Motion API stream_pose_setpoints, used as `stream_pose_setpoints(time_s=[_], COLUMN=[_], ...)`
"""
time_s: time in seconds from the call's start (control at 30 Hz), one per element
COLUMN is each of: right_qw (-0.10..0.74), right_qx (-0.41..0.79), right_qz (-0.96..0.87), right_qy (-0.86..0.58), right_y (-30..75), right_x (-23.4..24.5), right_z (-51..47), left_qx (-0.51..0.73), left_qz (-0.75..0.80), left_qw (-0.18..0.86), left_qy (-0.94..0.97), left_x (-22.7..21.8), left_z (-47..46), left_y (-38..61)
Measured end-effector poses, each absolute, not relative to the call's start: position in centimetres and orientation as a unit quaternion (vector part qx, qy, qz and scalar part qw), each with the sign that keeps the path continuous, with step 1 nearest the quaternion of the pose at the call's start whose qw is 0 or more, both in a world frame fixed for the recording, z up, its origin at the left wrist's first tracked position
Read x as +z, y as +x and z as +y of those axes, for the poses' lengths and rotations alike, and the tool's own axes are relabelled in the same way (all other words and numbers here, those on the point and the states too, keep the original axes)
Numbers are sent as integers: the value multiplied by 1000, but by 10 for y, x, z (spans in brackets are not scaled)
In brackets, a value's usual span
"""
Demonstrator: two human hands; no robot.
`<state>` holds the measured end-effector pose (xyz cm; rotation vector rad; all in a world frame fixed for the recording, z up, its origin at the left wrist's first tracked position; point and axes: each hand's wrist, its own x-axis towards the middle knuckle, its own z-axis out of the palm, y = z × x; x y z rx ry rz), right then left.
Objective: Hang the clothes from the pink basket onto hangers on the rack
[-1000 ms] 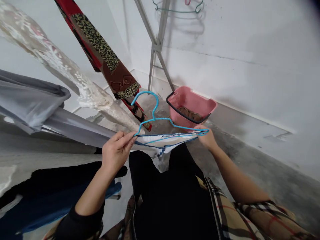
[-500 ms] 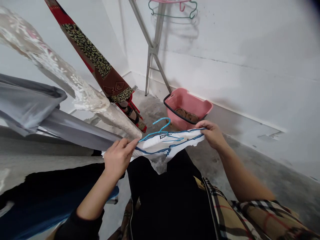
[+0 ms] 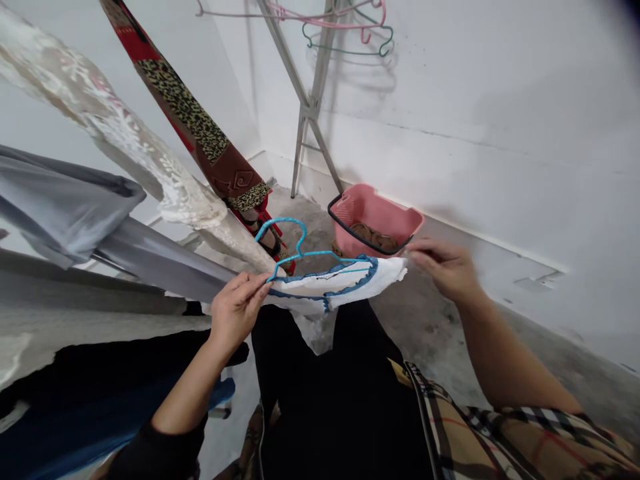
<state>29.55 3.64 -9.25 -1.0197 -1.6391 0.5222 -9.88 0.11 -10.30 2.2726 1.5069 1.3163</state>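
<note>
Your left hand [image 3: 240,303] pinches the near end of the blue hanger [image 3: 305,235] together with the blue-trimmed edge of the white garment [image 3: 390,270]. The garment hangs in front of your knees, its neck opening spread around the hanger's lower part, the hook standing up free above it. Your right hand [image 3: 447,267] is just beside the garment's right-hand edge, fingertips drawn in and blurred; you cannot tell whether they clamp the cloth.

On your left the room is tight: the grey cloth [image 3: 115,253] runs down close to your left hand, the lace cloth [image 3: 195,200] slants beside it, and the hook overlaps the patterned cloth [image 3: 200,120] in view. Ahead, the dark-edged rim of the pink basket [image 3: 373,203] lies beyond the garment, near the foot of the metal stand [image 3: 310,110].

On your right you have the most open room: bare floor [image 3: 435,347] stretches past your forearm to the foot of the white wall [image 3: 500,87].
</note>
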Motion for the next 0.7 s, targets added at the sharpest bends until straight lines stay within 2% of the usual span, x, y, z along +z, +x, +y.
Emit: stream_pose_setpoints(time_s=[0.07,0.1,0.17,0.27,0.37,0.47,0.6,0.7], right_qw=[608,612,551,403,343,354,408,451], right_qx=[228,226,217,218,231,242,218,197], right_qz=[-621,-617,-676,-783,-804,-791,-768,-743], right_qy=[-439,-440,-438,-420,-428,-436,-442,-454], right_y=[299,301,300,294,289,290,296,303], right_x=[-92,-91,-89,-87,-86,-82,-81,-85], right_z=[38,38,37,35,32,29,24,21], left_qx=[446,451,458,457,448,470,517,589], left_qz=[491,488,484,490,516,521,519,530], left_qw=[66,72,83,87,82,131,245,288], left_qy=[745,744,741,738,726,700,635,538], left_x=[-103,-103,-104,-103,-100,-95,-94,-97], left_z=[2,2,2,2,2,2,0,1], left_y=[-99,-99,-100,-101,-99,-95,-92,-93])
